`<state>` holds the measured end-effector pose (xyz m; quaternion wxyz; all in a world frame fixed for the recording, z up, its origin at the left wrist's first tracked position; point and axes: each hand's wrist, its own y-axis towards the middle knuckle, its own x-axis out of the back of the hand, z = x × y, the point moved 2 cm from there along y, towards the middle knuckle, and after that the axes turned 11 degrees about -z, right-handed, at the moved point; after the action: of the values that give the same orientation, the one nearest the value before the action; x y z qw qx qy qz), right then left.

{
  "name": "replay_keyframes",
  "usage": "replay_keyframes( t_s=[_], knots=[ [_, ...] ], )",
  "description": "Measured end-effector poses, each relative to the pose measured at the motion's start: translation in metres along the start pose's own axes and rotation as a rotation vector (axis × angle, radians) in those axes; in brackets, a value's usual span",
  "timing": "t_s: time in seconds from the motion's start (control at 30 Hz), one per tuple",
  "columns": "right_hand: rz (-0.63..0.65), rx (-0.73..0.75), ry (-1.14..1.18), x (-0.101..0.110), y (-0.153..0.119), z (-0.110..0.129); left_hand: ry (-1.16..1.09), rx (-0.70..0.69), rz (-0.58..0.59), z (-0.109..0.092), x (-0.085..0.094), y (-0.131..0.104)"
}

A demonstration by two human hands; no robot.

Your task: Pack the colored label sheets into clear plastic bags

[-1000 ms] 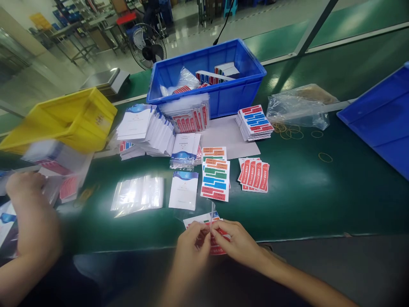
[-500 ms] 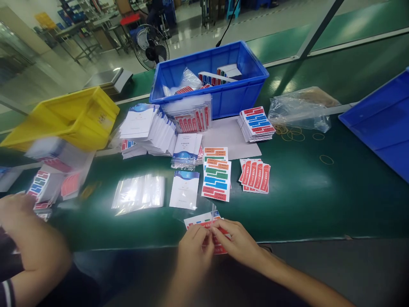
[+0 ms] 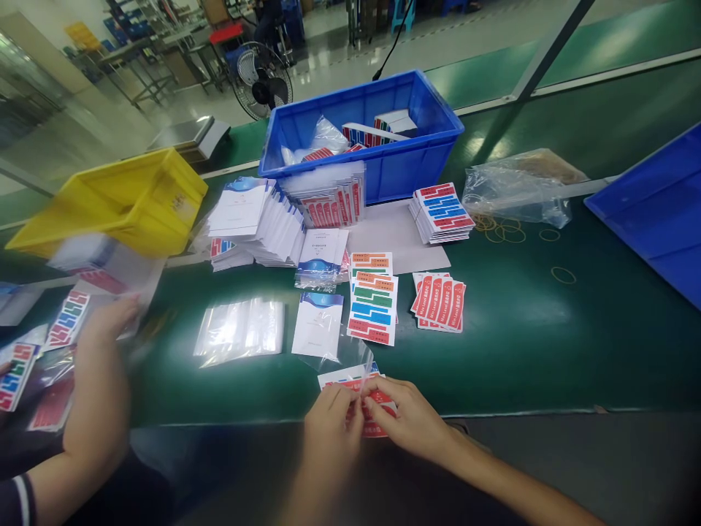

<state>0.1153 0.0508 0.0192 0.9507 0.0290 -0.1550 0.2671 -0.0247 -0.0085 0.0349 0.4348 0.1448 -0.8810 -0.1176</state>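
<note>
At the table's front edge, my left hand and my right hand meet with fingertips closed on the mouth of a clear plastic bag. The bag's transparent body spreads away from me toward a white booklet. Below my fingers lie label sheets, red ones and one with coloured blocks, partly covered by my hands. Whether any sheet is inside the bag I cannot tell. Just beyond are multicoloured label sheets and a fanned pile of red label sheets. Flat clear bags lie to the left.
A blue bin stands behind stacked booklets and banded label sheets. At left are a yellow bin and a co-worker's arm among cards. Rubber bands, a plastic bag and another blue bin are right.
My fingers have shifted only slightly at the bag's mouth. At left, the co-worker's arm has swung right, and a multicoloured card now shows in their other hand.
</note>
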Motion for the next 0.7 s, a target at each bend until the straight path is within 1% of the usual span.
replay_keyframes(
  t_s=[0.2,0.27,0.4,0.5,0.6,0.7],
  knots=[
    [-0.048,-0.023,-0.053,-0.0024,-0.0002,-0.0021,0.022,-0.026,-0.012,-0.0054,-0.0022,-0.0010],
    [-0.057,-0.034,-0.044,-0.0022,-0.0010,-0.0026,-0.003,0.010,0.010,-0.0066,-0.0019,-0.0003],
    [-0.062,-0.044,-0.025,-0.0008,-0.0021,-0.0022,-0.106,0.120,0.090,-0.0059,0.0000,0.0015],
    [-0.073,-0.033,-0.029,-0.0004,-0.0018,-0.0025,-0.167,0.158,0.127,-0.0045,0.0005,0.0020],
    [-0.077,-0.027,-0.038,0.0001,-0.0008,-0.0025,-0.149,0.145,0.138,-0.0042,-0.0005,0.0017],
    [-0.057,-0.015,-0.052,0.0009,0.0003,-0.0010,-0.082,0.098,0.108,-0.0056,-0.0018,0.0011]
  ],
)
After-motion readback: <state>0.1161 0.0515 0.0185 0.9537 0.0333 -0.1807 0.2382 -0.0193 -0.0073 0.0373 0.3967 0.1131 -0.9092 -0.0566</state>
